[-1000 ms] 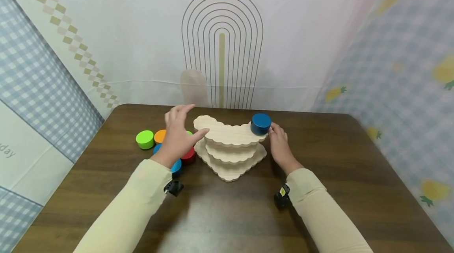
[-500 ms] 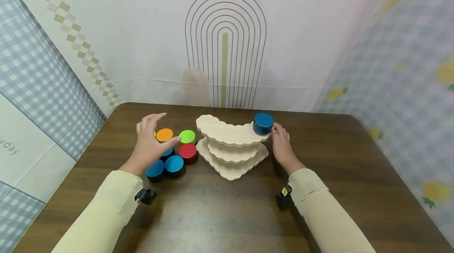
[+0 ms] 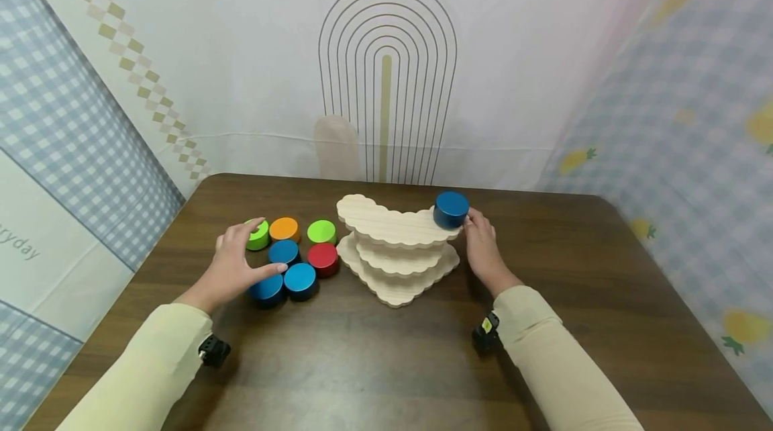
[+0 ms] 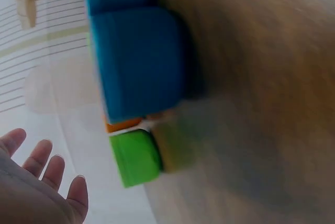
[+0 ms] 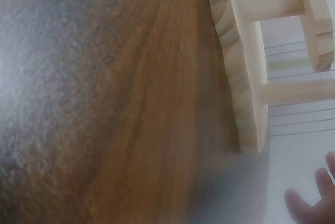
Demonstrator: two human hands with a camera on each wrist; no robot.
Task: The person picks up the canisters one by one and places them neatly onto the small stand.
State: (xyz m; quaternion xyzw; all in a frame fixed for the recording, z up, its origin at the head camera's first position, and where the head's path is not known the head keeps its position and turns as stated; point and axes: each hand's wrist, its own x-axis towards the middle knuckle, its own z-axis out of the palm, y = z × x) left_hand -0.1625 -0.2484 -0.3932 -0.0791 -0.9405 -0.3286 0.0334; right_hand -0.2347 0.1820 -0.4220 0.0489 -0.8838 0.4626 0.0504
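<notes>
Since the earlier frame, the left hand (image 3: 226, 271) has moved leftward and nearer, away from the stand (image 3: 386, 226) to the loose discs; the right hand (image 3: 485, 258) has stayed beside the raised blue disc (image 3: 451, 210).

In the head view, the left hand's thumb and fingers are well apart with nothing between them, the thumb over the blue discs; the wide arch seems shaped to fit around a disc. The right hand's fingertips meet the right end of the top tier, just beside the raised blue disc, probably steadying one or both; whether they pinch anything I cannot tell. Seven discs sit on the table (image 3: 374, 357), left of the stand: three blue discs (image 3: 300, 278), two green discs (image 3: 322, 231), one orange disc (image 3: 284, 229) and one red disc (image 3: 323, 258). With the raised one, that makes eight, four of them blue. The stand shows three scalloped tiers.

In the left wrist view, two blue, one green and a sliver of orange show, with the left fingers loosely spread, apart from them.

In the right wrist view, two posts (image 5: 275, 8) rise from the base, presumably bearing the tiers; the right fingers are cut off by the frame, their contact hidden.
</notes>
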